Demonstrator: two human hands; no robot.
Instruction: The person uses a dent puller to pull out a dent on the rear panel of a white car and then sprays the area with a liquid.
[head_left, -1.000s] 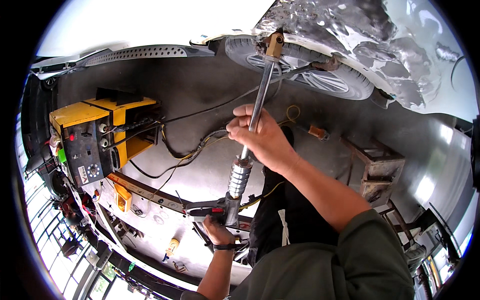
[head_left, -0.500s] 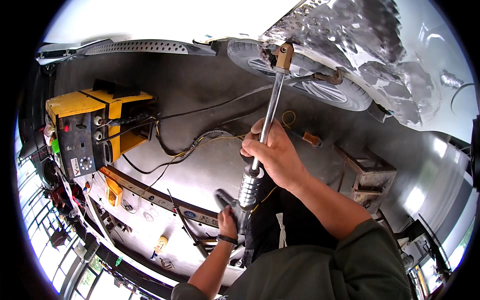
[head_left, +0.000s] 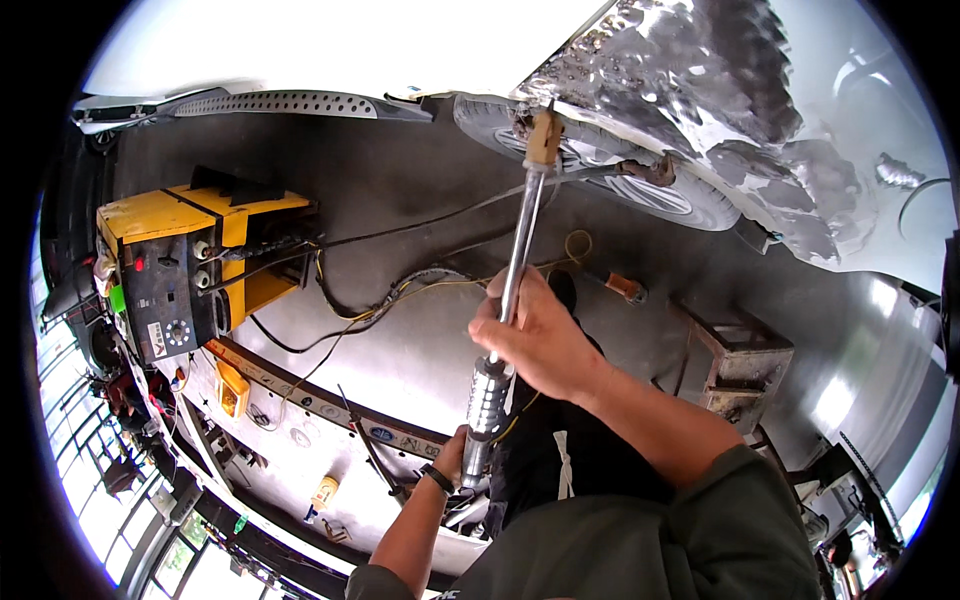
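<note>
A slide hammer dent puller (head_left: 521, 235) runs from the wheel arch down toward my body, with a long chrome shaft, a brass-coloured head and a ribbed chrome weight at the lower end. Wrapped round the middle of its shaft is my right hand (head_left: 545, 340), thumb across the front. My left hand (head_left: 453, 457) closes at the tool's lower end; its fingers are partly hidden behind the weight. The brass head (head_left: 544, 138) lies just below the edge of the white car panel, which has a bare, ground metal patch (head_left: 700, 90). I cannot tell whether its tip touches the panel.
A car wheel (head_left: 655, 195) sits under the panel, with a cable clamp (head_left: 655, 170) beside it. Cables (head_left: 380, 310) run across the floor to a yellow and black welding machine (head_left: 180, 270). An orange-tipped tool (head_left: 625, 288) and a rusty metal stool (head_left: 745, 365) stand right.
The slide hammer and both hands have shifted slightly; its brass head has moved down and left from the panel edge. The dark handle beside my left hand has swung out of sight.
</note>
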